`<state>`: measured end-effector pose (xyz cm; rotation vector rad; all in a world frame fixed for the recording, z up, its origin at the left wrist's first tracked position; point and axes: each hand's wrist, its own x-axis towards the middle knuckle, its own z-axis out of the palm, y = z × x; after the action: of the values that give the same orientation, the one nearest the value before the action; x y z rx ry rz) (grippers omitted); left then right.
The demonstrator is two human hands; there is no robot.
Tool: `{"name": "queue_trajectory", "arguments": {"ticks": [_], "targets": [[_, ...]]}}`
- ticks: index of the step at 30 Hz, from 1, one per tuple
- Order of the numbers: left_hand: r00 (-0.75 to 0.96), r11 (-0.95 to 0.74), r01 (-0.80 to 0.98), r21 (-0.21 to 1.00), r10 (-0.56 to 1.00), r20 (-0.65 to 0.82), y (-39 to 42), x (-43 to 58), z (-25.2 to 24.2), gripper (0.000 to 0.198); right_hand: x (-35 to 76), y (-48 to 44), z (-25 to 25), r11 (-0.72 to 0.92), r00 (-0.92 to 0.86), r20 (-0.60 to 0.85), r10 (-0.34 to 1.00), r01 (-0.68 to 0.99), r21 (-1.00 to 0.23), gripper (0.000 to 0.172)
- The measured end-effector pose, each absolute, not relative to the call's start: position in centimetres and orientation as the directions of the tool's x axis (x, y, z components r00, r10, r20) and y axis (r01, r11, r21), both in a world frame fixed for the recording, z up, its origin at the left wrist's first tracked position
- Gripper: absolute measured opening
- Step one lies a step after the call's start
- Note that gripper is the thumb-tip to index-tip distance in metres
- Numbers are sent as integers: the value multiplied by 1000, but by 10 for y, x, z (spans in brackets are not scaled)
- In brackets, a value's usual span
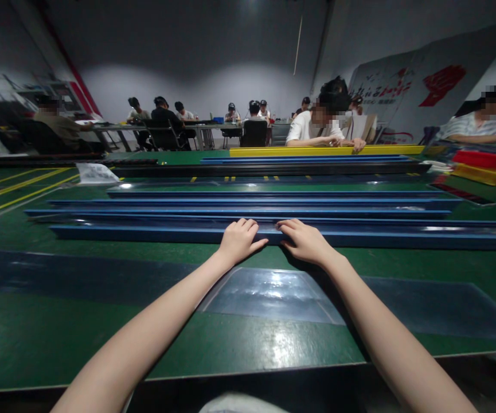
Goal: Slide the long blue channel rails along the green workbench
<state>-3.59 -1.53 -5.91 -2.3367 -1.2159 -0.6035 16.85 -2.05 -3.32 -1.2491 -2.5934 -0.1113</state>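
A long blue channel-shaped rail (144, 233) lies across the green table, the nearest of several similar rails. My left hand (239, 240) grips its front wall near the middle, with the fingers over the top edge and the thumb on the near side. A short gap to the right, my right hand (303, 238) holds the same wall in a like way, its fingertips inside the channel and partly hidden. A clear plastic sheet (273, 295) lies flat on the table between my forearms.
More blue rails (248, 202) run parallel behind, then a black rail (273, 168) and a yellow rail (325, 150). Across the table a person in a white shirt (310, 131) leans over the yellow rail. Red tray (482, 159) and yellow tray (484, 174) stand at the right.
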Motion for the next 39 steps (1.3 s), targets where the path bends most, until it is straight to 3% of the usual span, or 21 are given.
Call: {"name": "queue_trajectory", "arguments": {"ticks": [39], "targets": [[520, -514, 837, -187, 641, 565, -15, -36, -59, 36, 170, -19, -35, 632, -602, 282, 748, 775, -22, 30]]}}
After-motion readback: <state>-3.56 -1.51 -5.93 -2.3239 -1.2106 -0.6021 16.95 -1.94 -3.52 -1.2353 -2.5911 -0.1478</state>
